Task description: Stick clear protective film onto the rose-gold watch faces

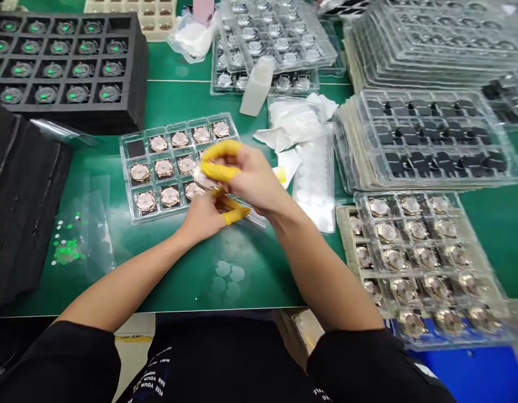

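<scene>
Both hands meet over the green mat, just right of a clear plastic tray [128, 146] of rose-gold watch cases. My right hand [246, 179], with yellow finger cots, pinches a small round watch case [205, 179] between thumb and fingers. My left hand [204, 215], also with a yellow cot, is curled beneath it and touches the same piece. Motion blur hides the exact grip of the left fingers.
A black foam tray [133, 84] of green-faced parts sits far left. Stacked clear trays [351, 140] of black parts lie right, watch-case trays [347, 229] near right. A white bottle [257, 87], white wipes [292, 120] and round film stickers [227, 274] lie on the mat.
</scene>
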{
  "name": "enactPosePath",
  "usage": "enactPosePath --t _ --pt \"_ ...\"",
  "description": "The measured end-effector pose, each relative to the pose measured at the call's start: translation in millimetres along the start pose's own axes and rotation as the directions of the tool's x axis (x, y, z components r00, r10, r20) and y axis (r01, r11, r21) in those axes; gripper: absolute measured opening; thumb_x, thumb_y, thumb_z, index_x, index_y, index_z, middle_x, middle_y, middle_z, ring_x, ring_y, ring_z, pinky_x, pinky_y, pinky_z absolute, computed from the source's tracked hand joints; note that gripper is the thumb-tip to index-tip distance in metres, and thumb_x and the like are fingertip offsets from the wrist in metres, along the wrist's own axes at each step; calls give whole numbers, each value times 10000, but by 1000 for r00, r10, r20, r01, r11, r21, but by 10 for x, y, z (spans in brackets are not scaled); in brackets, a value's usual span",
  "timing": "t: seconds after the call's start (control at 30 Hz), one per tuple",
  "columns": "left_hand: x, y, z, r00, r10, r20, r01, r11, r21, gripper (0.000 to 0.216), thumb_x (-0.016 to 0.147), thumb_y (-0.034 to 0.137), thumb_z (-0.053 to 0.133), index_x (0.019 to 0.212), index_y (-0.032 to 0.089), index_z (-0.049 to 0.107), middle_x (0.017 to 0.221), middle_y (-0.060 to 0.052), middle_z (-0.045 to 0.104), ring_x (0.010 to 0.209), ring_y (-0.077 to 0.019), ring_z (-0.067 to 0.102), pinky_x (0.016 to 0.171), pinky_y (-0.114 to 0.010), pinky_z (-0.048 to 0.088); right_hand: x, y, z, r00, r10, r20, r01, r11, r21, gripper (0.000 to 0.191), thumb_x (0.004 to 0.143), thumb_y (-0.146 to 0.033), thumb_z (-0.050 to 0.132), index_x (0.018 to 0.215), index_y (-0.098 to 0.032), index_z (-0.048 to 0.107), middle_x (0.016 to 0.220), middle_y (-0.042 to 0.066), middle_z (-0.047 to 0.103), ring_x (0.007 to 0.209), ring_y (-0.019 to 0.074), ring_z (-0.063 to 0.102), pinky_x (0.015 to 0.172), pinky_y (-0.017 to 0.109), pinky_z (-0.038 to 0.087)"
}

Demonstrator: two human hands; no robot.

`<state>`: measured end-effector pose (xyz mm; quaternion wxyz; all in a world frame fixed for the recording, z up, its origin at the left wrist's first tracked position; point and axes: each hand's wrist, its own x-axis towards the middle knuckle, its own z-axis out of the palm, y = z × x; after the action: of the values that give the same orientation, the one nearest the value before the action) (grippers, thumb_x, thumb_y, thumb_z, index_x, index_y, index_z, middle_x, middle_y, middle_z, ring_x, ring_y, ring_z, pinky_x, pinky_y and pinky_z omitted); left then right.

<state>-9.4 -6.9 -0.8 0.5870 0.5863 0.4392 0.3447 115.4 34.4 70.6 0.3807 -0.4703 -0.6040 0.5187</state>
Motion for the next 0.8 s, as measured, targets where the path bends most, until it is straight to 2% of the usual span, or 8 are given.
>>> enactPosePath --t 0.1,0.17,0.4,0.47,0.53,0.63,0.7,0.8 --pt "27 -44 25 1000 -18 -7 17 994 -106 641 607 347 959 1169 151 720 911 -36 775 792 -175 754 772 -298 644 -445 287 -386 985 174 2 -173 980 100 364 726 -357 838 995 -229 629 729 -36 590 600 122 542 530 282 404" --pt "35 -60 22 1000 -28 -1 28 994 -110 780 565 328 979 1279 171 705 884 -12 748 772 -145 735 754 -261 636 -568 440 -491 966 256 -24 -250 957 147 435 680 -347 872 998 -231 598 672 -70 567 491 91 454 451 257 315" --pt "-13 -15 -22 1000 -11 8 11 1000 -19 639 599 274 942 1204 187 756 840 -1 731 764 -125 716 774 -246 639 -552 543 -422 971 236 24 -237 958 161 524 677 -461 918 1012 -226 590 669 -50 622 584 130 564 540 268 439" --pt "-21 -11 -22 1000 -8 1 8 1000 -10 593 626 283 924 1188 189 760 844 -4 734 764 -128 721 797 -266 650 -581 511 -511 980 198 8 -198 979 39 494 736 -486 883 1073 -222 636 727 -22 663 609 141 576 572 292 460" --pt "-22 -9 -18 1000 -21 -19 21 1000 -1 575 629 300 922 1169 183 761 837 -5 725 749 -126 714 795 -275 656 -632 487 -692 990 66 -126 -93 970 -224 397 792 -451 849 1093 -229 716 821 14 703 643 147 572 619 322 468" --pt "-19 7 -7 998 -45 -38 45 999 13 576 625 306 919 1163 180 754 854 -12 724 771 -128 715 796 -269 654 -689 531 -1015 940 -188 -283 -15 809 -588 210 829 -409 822 963 -247 817 890 45 702 675 160 551 680 365 464" --pt "-19 25 0 998 -54 -38 54 999 3 582 634 293 910 1181 185 742 873 -12 730 798 -128 721 817 -268 652 -688 626 -1166 954 -193 -229 2 768 -640 202 804 -421 844 927 -261 842 894 48 703 693 175 573 697 382 473" --pt "-20 52 6 996 -68 -53 67 998 -11 593 630 279 911 1187 185 734 857 2 714 786 -119 715 828 -270 649 -660 763 -1243 988 -121 -96 37 788 -615 166 772 -396 871 883 -275 851 909 49 730 777 209 634 733 395 490"
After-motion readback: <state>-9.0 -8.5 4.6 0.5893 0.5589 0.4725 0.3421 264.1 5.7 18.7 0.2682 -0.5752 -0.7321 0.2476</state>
